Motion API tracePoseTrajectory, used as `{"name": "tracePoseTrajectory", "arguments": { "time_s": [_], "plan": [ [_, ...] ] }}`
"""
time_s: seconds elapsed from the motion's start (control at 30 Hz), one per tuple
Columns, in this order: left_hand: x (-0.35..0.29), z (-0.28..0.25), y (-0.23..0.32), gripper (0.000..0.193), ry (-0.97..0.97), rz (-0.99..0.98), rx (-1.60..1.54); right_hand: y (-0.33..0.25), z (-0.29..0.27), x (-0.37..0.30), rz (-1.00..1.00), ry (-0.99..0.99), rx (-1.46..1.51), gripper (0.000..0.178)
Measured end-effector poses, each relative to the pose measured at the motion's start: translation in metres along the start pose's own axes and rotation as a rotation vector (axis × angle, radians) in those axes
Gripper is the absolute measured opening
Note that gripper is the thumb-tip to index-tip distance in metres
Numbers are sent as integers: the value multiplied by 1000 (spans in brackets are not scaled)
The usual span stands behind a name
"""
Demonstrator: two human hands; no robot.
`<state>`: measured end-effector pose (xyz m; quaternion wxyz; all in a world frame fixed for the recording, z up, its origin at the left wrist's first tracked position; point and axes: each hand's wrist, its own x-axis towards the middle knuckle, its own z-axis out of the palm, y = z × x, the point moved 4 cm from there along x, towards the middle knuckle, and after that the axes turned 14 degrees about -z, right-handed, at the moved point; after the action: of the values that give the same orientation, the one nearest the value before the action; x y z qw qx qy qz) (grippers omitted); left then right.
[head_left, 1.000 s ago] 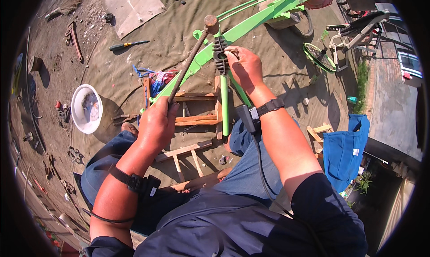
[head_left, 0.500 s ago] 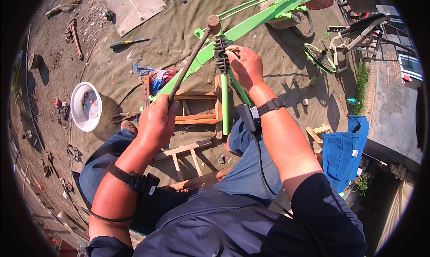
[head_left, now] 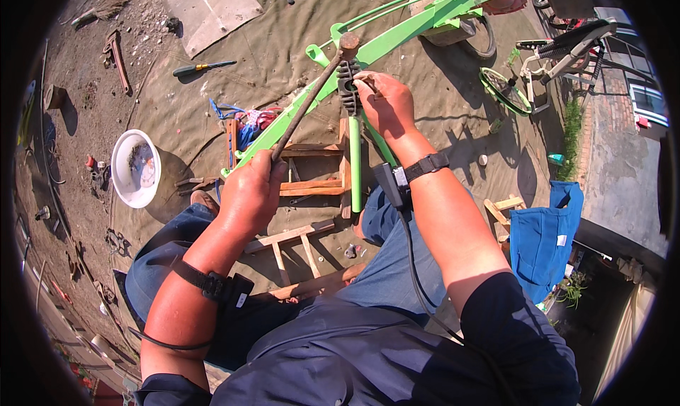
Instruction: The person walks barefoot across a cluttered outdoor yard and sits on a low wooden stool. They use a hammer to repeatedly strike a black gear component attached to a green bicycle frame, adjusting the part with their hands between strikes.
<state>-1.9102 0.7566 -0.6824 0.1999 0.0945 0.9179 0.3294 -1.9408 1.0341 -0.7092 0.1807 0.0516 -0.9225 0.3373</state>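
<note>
My left hand [head_left: 249, 193] is closed round the shaft of a rusty hammer [head_left: 306, 109]. The hammer's head [head_left: 349, 43] is over the upper end of a black ribbed part [head_left: 348, 87], which sits crosswise on a bright green metal frame [head_left: 407, 41]. At the right side of that ribbed part is my right hand [head_left: 388, 107], thumb and fingers pinched together. What lies between the fingertips is too small to make out. Below the ribbed part a green tube [head_left: 355, 165] points toward me.
Under the frame stands a wooden stool-like frame [head_left: 312, 188], with another wooden piece [head_left: 294, 243] between my legs. On the left are a white basin [head_left: 137, 169], a screwdriver [head_left: 205, 67] and a pipe wrench [head_left: 119, 63]. A blue cloth [head_left: 542, 243] hangs at right, near a bicycle [head_left: 531, 80].
The hammer head has shifted a little right and down, over the ribbed part's end. My left hand has moved slightly with it. My right hand stays nearly in place.
</note>
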Motion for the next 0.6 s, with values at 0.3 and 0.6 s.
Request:
{"name": "tracePoseTrajectory", "arguments": {
  "time_s": [0.3, 0.6],
  "plan": [
    [-3, 12, -5, 18, -76, 39, 70, -7, 2, 1, -110, -10, -197, 17],
    [-6, 12, -2, 17, -69, 104, 76, 0, 6, -5, 7, -38, -190, 10]
  ]
}}
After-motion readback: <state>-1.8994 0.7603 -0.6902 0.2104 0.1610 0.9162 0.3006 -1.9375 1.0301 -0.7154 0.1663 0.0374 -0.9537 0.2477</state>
